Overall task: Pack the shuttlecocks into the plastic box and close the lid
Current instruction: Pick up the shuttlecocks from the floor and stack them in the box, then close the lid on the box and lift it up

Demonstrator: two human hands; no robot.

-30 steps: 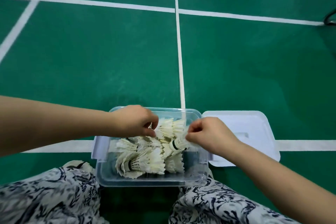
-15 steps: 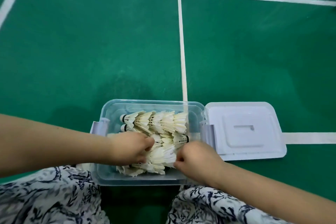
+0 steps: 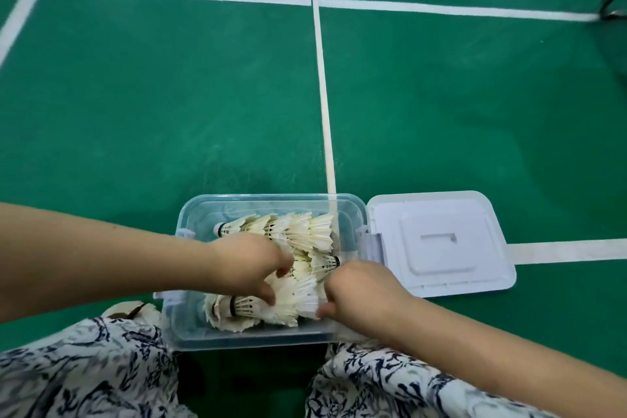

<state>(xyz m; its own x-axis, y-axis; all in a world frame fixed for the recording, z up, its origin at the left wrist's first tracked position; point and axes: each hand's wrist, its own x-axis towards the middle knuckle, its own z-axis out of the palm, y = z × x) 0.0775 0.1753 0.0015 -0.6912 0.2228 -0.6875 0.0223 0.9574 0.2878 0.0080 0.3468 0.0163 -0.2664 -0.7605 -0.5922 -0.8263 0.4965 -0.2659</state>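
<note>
Your left hand (image 3: 251, 268) and right hand (image 3: 356, 292) sit close together over the plastic box (image 3: 190, 326), fingers curled onto the near row of shuttlecocks (image 3: 288, 299), probably nesting them flat; the exact grip is hidden. Beside the box, the lid (image 3: 441, 244) lies open on the floor (image 3: 169, 95), unobstructed.
</note>
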